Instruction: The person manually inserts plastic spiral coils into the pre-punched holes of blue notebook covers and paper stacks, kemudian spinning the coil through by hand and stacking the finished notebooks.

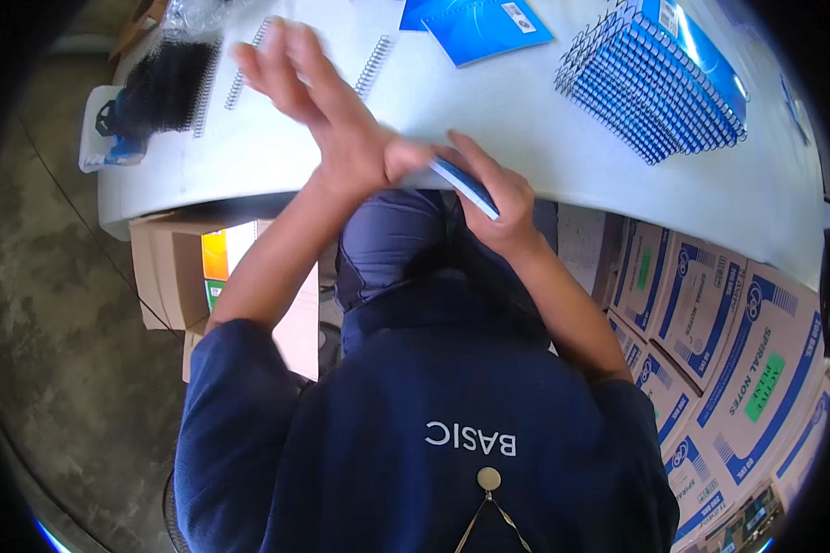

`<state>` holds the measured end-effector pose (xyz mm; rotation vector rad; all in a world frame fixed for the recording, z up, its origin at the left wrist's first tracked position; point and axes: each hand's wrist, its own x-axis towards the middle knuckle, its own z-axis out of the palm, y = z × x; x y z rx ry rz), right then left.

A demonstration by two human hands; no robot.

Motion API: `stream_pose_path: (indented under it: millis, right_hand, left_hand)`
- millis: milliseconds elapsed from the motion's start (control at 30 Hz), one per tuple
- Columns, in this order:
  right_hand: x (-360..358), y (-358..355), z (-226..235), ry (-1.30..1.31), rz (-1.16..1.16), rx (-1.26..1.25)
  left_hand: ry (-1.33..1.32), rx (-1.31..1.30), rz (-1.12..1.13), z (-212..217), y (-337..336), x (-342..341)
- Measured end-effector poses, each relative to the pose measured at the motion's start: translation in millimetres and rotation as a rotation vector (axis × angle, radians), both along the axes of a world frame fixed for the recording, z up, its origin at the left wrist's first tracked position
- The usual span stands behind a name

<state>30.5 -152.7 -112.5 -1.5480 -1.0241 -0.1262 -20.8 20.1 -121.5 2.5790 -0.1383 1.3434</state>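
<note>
Grasping thin flat blue-and-white pad (468, 189), right hand (509, 198) is curling fingers round it. Pad is lying about ten o'clock from right palm, visible long edge running ten-to-four above lap. Left hand (337, 115) is spreading blurred, released fingers toward eleven; its thumb is sitting beside pad's upper end, contact unclear. Loose dark spiral coil (373, 67) is resting on white worktop (489, 115), one o'clock from left hand.

From the wearer's head, a fisheye camera looks steeply down at close range, navy shirt (415, 387) at lower centre, left hand (346, 138) and right hand (505, 205) at upper centre.
</note>
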Motion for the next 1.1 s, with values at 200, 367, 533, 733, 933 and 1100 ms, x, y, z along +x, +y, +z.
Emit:
stream_pose_path:
  millis: [200, 367, 533, 733, 933, 1100]
  right_hand:
    - [4, -5, -9, 0.071, -0.053, 0.005]
    - [9, -1, 5, 0.182, 0.057, -0.036]
    - [12, 0, -7, 0.235, 0.082, -0.025]
    - [6, -2, -9, 0.098, 0.007, -0.053]
    - [3, 4, -6, -0.012, 0.15, -0.036]
    - [14, 4, -12, 0.212, 0.066, -0.061]
  left_hand:
    - [0.284, 0.087, -0.141, -7, -33, -35]
    - [0.378, 0.137, -0.138, 46, 2, 8]
    - [-0.093, 0.171, -0.074, 50, -2, 28]
    - [0.25, 0.013, -0.225, -21, -17, -21]
    - [0.241, -0.099, -0.372, -38, 21, -21]
    - [0.595, 0.086, -0.389, -39, -24, -50]
